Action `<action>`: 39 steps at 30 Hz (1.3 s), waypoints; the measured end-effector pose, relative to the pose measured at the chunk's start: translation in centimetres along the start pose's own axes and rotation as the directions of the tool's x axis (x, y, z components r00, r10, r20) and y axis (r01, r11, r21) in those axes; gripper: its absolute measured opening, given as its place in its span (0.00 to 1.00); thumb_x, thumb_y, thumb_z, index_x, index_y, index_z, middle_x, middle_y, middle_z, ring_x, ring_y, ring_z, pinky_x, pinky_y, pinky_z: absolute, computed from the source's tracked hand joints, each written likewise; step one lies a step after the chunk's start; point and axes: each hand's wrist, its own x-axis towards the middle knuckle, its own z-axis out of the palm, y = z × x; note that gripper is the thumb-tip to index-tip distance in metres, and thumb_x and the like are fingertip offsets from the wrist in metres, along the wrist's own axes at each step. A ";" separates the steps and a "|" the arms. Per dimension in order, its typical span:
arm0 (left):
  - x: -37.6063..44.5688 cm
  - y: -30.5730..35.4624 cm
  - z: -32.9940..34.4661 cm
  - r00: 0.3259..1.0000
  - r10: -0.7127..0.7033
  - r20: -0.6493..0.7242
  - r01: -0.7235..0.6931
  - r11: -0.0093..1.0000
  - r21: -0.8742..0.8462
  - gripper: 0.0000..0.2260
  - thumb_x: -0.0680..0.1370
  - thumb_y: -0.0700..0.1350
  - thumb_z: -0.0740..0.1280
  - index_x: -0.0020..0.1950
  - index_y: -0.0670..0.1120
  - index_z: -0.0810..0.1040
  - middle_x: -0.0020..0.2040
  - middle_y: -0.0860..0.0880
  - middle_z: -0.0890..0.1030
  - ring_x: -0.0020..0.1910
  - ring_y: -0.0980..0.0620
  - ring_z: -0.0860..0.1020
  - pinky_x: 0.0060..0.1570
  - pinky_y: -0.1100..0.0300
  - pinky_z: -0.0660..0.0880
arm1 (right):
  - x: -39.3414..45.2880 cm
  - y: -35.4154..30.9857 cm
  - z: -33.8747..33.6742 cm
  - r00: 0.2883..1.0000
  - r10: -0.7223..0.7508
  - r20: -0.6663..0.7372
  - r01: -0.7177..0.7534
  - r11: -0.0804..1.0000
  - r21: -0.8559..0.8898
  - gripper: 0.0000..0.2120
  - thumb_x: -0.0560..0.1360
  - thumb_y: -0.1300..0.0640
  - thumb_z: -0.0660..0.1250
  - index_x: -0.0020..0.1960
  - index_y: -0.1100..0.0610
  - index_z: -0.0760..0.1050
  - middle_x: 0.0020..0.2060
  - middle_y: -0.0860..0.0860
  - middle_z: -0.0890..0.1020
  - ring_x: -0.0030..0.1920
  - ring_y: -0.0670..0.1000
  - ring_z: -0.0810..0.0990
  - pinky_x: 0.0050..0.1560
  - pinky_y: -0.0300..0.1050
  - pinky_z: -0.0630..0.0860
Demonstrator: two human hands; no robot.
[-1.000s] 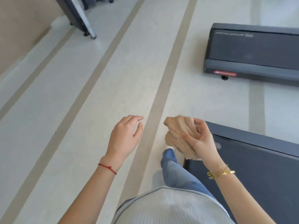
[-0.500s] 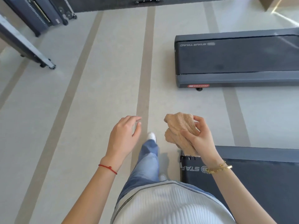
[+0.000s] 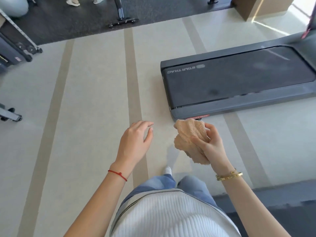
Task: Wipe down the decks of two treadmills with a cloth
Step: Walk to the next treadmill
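Observation:
My right hand (image 3: pixel 211 144) grips a crumpled tan cloth (image 3: pixel 189 136), held in the air in front of my waist. My left hand (image 3: pixel 135 142) hovers beside it with its fingers apart and nothing in it. A dark grey treadmill (image 3: pixel 239 77) lies ahead on the right, its black deck running off to the right; the cloth sits just short of its near rear corner. The corner of a second dark treadmill (image 3: pixel 277 202) shows at the lower right, behind my right forearm.
The pale floor (image 3: pixel 95 100) has darker stripes running away from me. Bases of other gym machines (image 3: pixel 15 47) stand at the far left. A machine stand (image 3: pixel 122 18) and people's feet are on the dark flooring at the top. A tan pillar (image 3: pixel 261 6) stands top right.
The view has swung and moved forward: the far treadmill is closer and the near one has slid to the lower right. Both hands kept their pose, cloth still in the right.

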 end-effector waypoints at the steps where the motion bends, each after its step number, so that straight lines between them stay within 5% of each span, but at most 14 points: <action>1: 2.3 0.1 0.1 1.000 0.018 0.004 -0.018 1.000 -0.002 0.10 0.81 0.44 0.63 0.60 0.47 0.81 0.55 0.52 0.82 0.56 0.51 0.78 0.53 0.61 0.73 | 1.9 -0.7 0.0 1.000 -0.002 -0.014 0.002 1.000 -0.002 0.22 0.73 0.66 0.71 0.64 0.54 0.70 0.50 0.54 0.80 0.43 0.44 0.82 0.43 0.46 0.81; 6: 12.9 0.9 1.6 0.995 0.086 0.055 -0.086 0.996 -0.013 0.10 0.81 0.43 0.63 0.60 0.46 0.81 0.54 0.50 0.82 0.56 0.50 0.78 0.54 0.57 0.74 | 11.2 -3.8 -0.5 0.998 -0.004 -0.067 0.005 1.000 0.019 0.20 0.73 0.67 0.71 0.60 0.53 0.71 0.48 0.48 0.80 0.41 0.37 0.81 0.44 0.39 0.79; 12: 24.9 2.8 6.5 0.993 0.077 0.094 -0.074 0.997 -0.031 0.11 0.81 0.43 0.62 0.61 0.46 0.80 0.56 0.50 0.82 0.57 0.49 0.77 0.55 0.55 0.74 | 23.8 -5.0 -3.7 0.999 0.043 -0.029 -0.043 0.999 0.015 0.21 0.73 0.67 0.71 0.63 0.55 0.70 0.54 0.55 0.81 0.53 0.50 0.82 0.52 0.47 0.80; 19: 39.6 6.6 15.9 0.998 -0.028 0.059 0.032 0.998 -0.056 0.11 0.80 0.39 0.63 0.61 0.43 0.80 0.56 0.47 0.82 0.56 0.46 0.79 0.56 0.51 0.75 | 41.9 -6.2 -9.0 0.989 0.117 0.088 -0.114 0.993 -0.035 0.24 0.68 0.61 0.72 0.62 0.57 0.70 0.52 0.56 0.80 0.51 0.52 0.82 0.52 0.51 0.79; 25: 50.6 7.1 24.4 0.997 -0.077 0.006 0.078 0.996 -0.047 0.11 0.80 0.38 0.64 0.61 0.41 0.80 0.56 0.46 0.83 0.55 0.45 0.80 0.55 0.48 0.77 | 56.7 -5.8 -11.7 0.967 0.070 0.246 -0.054 0.996 -0.073 0.10 0.72 0.69 0.68 0.47 0.67 0.67 0.39 0.53 0.71 0.37 0.47 0.73 0.35 0.37 0.74; 28: 54.8 5.2 29.5 0.996 -0.092 -0.012 0.091 0.995 -0.043 0.11 0.78 0.37 0.65 0.60 0.41 0.81 0.54 0.46 0.83 0.53 0.44 0.80 0.54 0.49 0.77 | 63.1 -3.1 -11.3 0.956 0.144 0.257 -0.133 0.989 -0.059 0.07 0.76 0.68 0.66 0.44 0.69 0.68 0.36 0.55 0.69 0.35 0.46 0.72 0.32 0.35 0.72; 33: 61.0 -1.2 39.2 0.996 -0.086 -0.024 0.086 0.996 0.011 0.12 0.79 0.38 0.65 0.62 0.43 0.80 0.56 0.48 0.83 0.55 0.48 0.80 0.56 0.53 0.77 | 73.6 5.3 -8.2 0.970 0.206 0.125 -0.175 0.959 -0.222 0.08 0.78 0.61 0.64 0.56 0.56 0.75 0.49 0.50 0.82 0.51 0.50 0.81 0.51 0.45 0.78; 39: 66.3 -10.0 51.4 0.994 -0.071 -0.082 0.073 0.997 0.032 0.12 0.78 0.36 0.65 0.61 0.41 0.80 0.55 0.47 0.83 0.54 0.47 0.81 0.53 0.51 0.78 | 85.1 16.3 -3.6 0.977 0.139 0.160 -0.102 0.970 -0.219 0.04 0.79 0.58 0.61 0.52 0.52 0.73 0.46 0.56 0.82 0.46 0.54 0.81 0.46 0.53 0.78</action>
